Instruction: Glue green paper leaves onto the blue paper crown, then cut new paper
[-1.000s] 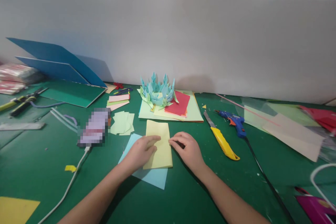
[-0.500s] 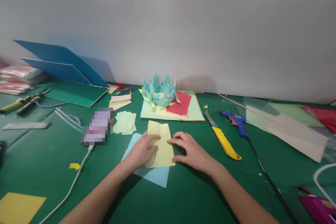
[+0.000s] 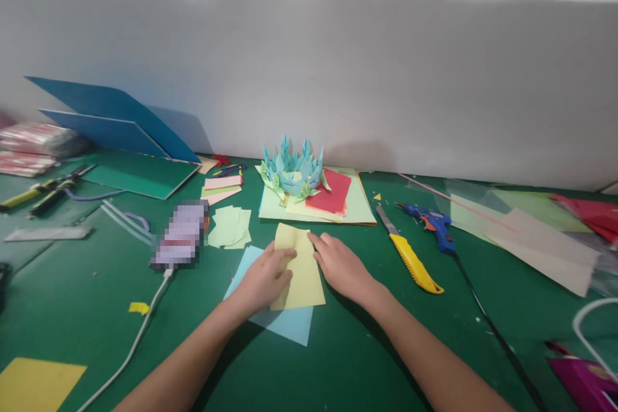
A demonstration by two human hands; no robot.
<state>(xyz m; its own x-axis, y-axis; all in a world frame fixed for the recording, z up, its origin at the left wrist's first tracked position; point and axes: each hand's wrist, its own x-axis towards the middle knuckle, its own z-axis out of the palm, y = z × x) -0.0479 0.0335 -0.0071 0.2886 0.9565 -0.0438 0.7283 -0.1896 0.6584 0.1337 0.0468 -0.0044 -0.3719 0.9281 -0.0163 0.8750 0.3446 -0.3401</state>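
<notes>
A creased pale yellow sheet of paper [image 3: 302,280] lies in front of me, partly over a light blue sheet [image 3: 290,325]. My left hand [image 3: 267,275] holds the yellow paper by its left side, its index finger and thumb resting on the surface. At the upper right corner, the fingertips of my right hand [image 3: 342,265] pinch the paper's edge, and the other fingers are curled beneath. Behind the sheet stands a blue and green folded-paper ring [image 3: 294,174], set on a stack of coloured papers [image 3: 360,206].
Right of my hands lie a yellow-handled saw knife [image 3: 415,264] and a blue glue gun [image 3: 437,225] with its black cord. To the left are light green paper slips [image 3: 229,226], a blurred-out phone [image 3: 181,235] on a white cable, and pliers [image 3: 58,190]. A white partition [image 3: 309,71] rises behind.
My right hand has slid from the paper's right side up to its upper right corner, and its fingers have drawn together. My left hand stays on the left side.
</notes>
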